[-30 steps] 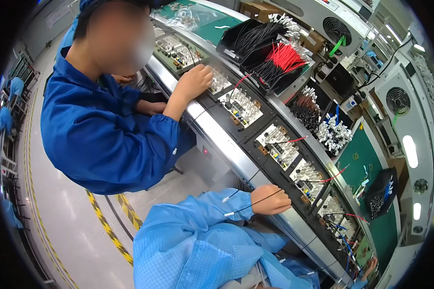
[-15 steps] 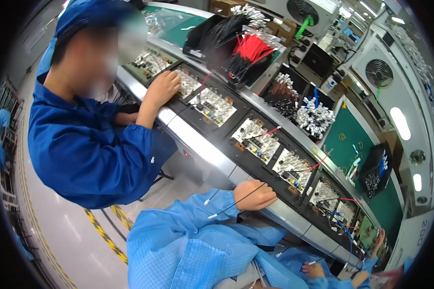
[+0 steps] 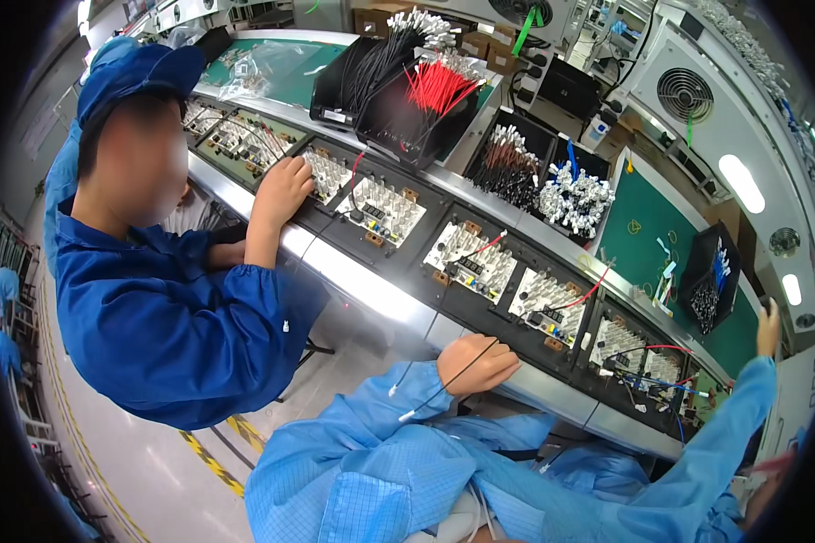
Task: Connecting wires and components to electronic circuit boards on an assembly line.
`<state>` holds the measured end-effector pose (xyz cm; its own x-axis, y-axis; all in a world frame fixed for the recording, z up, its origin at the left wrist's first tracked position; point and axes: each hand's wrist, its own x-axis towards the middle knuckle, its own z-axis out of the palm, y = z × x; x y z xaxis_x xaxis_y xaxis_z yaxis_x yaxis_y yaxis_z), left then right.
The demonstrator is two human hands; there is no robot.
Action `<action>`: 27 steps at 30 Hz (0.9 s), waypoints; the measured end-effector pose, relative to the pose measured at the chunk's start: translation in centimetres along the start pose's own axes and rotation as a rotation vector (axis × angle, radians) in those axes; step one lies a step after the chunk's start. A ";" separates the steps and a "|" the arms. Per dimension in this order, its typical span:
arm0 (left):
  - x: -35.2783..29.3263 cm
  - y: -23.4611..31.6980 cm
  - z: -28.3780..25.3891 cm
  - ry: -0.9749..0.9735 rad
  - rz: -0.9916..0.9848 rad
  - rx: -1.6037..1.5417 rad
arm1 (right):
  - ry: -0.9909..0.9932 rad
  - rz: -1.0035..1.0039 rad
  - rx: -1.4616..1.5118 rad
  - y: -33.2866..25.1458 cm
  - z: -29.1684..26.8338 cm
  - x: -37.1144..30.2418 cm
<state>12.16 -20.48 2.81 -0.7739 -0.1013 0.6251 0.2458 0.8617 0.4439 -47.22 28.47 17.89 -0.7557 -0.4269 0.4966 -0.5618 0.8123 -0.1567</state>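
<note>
My left hand is closed in a loose fist above the metal front rail. Thin black wires with white end connectors run out of it across my light blue sleeve. Beyond that hand, circuit boards full of pale components lie in black trays, some with a red wire attached. Far out to the right, my right hand is raised at the end of its stretched arm, near the line's far side. Its fingers are small and indistinct, so what they hold cannot be made out.
A co-worker in dark blue sits at the left, a hand over a board. Black bins hold red wires, brown wires and white-ended wires. On the green bench, another black bin stands at the right.
My right arm has swung up and outward to the right, and its hand is now raised. My left hand stays nearly in place with the black wires. The view has shifted slightly.
</note>
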 end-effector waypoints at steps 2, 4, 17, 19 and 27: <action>-1.1 -1.5 0.2 0.088 0.068 -0.081 | -0.047 0.188 -0.177 8.3 -0.2 0.7; -2.2 -1.2 -0.3 0.076 0.036 -0.052 | -0.210 0.477 -0.086 7.2 6.1 0.5; -1.9 -1.9 -1.0 -0.021 -0.040 0.051 | -0.394 0.376 0.149 5.8 11.8 0.7; -1.8 -1.7 -0.7 -0.005 -0.104 0.102 | -0.413 0.698 0.400 -1.8 17.6 0.7; -1.9 -1.5 -0.5 -0.005 -0.149 0.172 | -0.277 0.659 0.394 -9.9 14.8 -1.3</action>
<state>13.55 -21.80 1.31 -0.7971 -0.2321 0.5574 0.0255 0.9094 0.4151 -45.65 15.09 6.22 -0.9991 -0.0348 -0.0234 -0.0109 0.7539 -0.6569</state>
